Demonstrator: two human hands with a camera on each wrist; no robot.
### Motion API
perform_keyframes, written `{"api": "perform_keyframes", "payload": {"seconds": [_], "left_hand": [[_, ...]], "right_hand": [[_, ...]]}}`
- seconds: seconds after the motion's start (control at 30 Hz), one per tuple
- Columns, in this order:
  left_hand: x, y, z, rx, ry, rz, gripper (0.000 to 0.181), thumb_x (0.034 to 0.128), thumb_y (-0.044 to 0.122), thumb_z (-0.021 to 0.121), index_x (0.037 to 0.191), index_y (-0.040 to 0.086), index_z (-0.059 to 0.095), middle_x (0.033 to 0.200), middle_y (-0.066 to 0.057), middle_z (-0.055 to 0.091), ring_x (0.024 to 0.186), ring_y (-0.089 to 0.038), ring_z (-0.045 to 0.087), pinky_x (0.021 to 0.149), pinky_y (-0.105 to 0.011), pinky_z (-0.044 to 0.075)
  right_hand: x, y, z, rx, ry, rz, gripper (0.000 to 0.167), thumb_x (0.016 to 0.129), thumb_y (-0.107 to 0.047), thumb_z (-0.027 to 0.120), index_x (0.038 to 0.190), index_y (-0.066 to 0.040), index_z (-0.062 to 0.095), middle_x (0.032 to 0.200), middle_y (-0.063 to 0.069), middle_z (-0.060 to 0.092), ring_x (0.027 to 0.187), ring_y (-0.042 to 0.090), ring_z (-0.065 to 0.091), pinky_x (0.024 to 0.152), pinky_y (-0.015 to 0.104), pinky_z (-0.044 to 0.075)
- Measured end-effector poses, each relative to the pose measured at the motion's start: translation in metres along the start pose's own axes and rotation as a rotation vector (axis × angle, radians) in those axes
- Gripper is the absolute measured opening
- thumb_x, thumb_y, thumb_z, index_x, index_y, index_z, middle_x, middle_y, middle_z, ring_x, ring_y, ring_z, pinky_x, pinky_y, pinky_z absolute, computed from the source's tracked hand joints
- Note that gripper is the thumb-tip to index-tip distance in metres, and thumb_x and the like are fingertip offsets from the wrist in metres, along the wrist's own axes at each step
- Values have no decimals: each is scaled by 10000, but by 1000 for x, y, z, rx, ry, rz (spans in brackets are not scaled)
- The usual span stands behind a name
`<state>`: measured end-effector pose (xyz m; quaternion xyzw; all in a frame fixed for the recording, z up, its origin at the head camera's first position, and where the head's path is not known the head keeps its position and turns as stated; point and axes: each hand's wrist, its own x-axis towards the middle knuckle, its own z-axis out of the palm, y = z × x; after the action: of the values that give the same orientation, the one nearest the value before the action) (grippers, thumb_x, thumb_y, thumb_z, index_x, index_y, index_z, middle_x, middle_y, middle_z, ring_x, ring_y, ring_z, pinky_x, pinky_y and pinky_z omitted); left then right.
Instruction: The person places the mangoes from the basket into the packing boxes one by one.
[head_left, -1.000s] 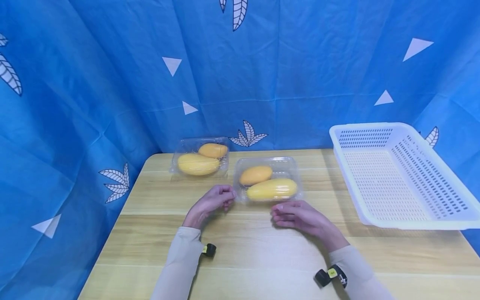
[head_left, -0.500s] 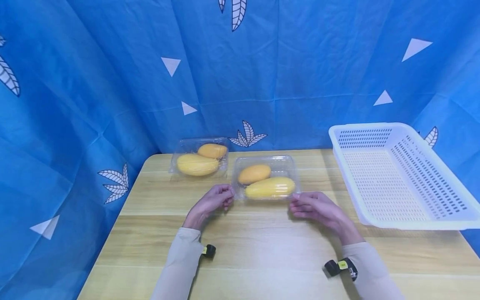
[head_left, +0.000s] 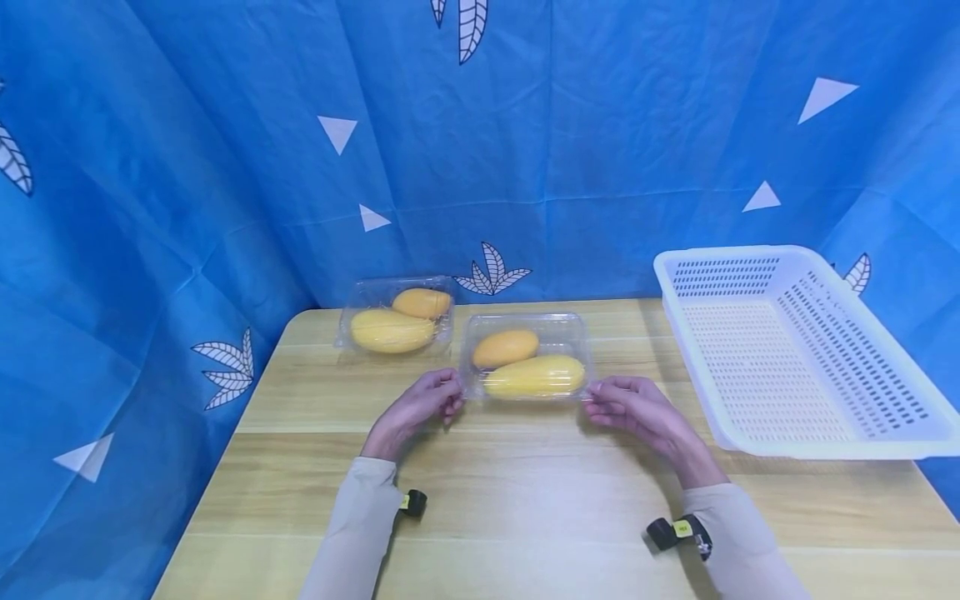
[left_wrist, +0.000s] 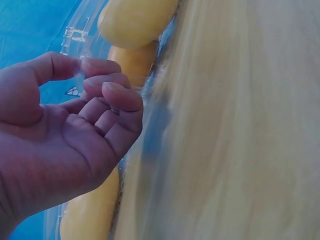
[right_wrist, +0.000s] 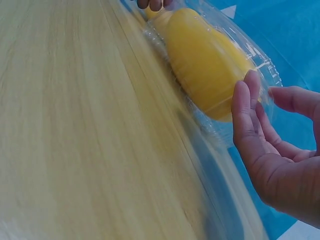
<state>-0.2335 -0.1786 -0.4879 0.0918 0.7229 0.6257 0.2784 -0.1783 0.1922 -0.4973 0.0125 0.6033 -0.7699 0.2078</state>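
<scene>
A clear plastic clamshell box [head_left: 562, 333] sits in front of me on the table. Inside lie a long yellow fruit [head_left: 536, 377] and a smaller orange fruit [head_left: 506, 348], both mango-like. My left hand [head_left: 422, 407] pinches the box's near left corner between thumb and forefinger; in the left wrist view the other fingers of that left hand [left_wrist: 75, 120] are curled. At the near right corner, my right hand [head_left: 637, 412] pinches the rim. The right wrist view shows that hand's thumb [right_wrist: 292, 97] on the clear edge, with the long yellow fruit [right_wrist: 200, 65] behind the plastic.
A second clear box [head_left: 367, 293] with a yellow fruit [head_left: 392, 331] and an orange fruit [head_left: 422, 302] stands at the back left. A white perforated basket [head_left: 765, 383] is on the right. Behind the wooden table [head_left: 510, 517] hangs a blue curtain [head_left: 480, 150].
My right hand has moved right from the box's near edge to its near right corner and taken hold there. The left hand stays at the left corner. The box has shifted very slightly.
</scene>
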Motion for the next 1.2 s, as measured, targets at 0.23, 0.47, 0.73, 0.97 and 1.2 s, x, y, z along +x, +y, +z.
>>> {"api": "perform_keyframes", "payload": {"seconds": [0.23, 0.47, 0.73, 0.97, 1.2], "left_hand": [[-12, 9, -9, 107, -54, -27, 331, 1109, 231, 447, 975, -53, 549, 748, -58, 512, 650, -174, 465, 603, -268, 439], [-33, 29, -17, 279, -109, 15, 422, 1109, 205, 442, 849, -91, 593, 698, -59, 500, 625, -180, 446, 593, -273, 397], [-30, 39, 17, 335, -271, 62, 367, 1098, 179, 474, 979, -126, 640, 734, -70, 558, 635, -183, 460, 590, -254, 391], [-16, 31, 58, 364, -327, 66, 327, 1084, 197, 509, 1033, -71, 688, 837, -238, 642, 669, -262, 553, 620, -280, 470], [6, 12, 107, 185, -212, 23, 288, 1043, 233, 603, 1118, -20, 720, 902, -227, 685, 699, -219, 607, 620, -294, 521]], "right_hand": [[0, -3, 1, -17, 47, 10, 429, 996, -86, 650, 1280, 200, 502, 1076, 233, 704, 951, 232, 722, 897, 348, 575], [2, -4, 3, -20, 58, 13, 384, 998, -69, 636, 1261, 187, 522, 1040, 201, 717, 960, 252, 723, 893, 349, 576], [3, -4, 1, -21, 69, 26, 343, 992, -45, 628, 1239, 173, 537, 996, 158, 728, 932, 242, 726, 871, 348, 584], [3, -4, 1, -29, 64, 25, 290, 999, -57, 623, 1201, 145, 572, 989, 160, 729, 919, 233, 727, 865, 345, 586], [2, -6, 0, -63, 68, 35, 291, 992, -87, 648, 1183, 125, 595, 1041, 214, 711, 912, 236, 720, 860, 346, 588]]}}
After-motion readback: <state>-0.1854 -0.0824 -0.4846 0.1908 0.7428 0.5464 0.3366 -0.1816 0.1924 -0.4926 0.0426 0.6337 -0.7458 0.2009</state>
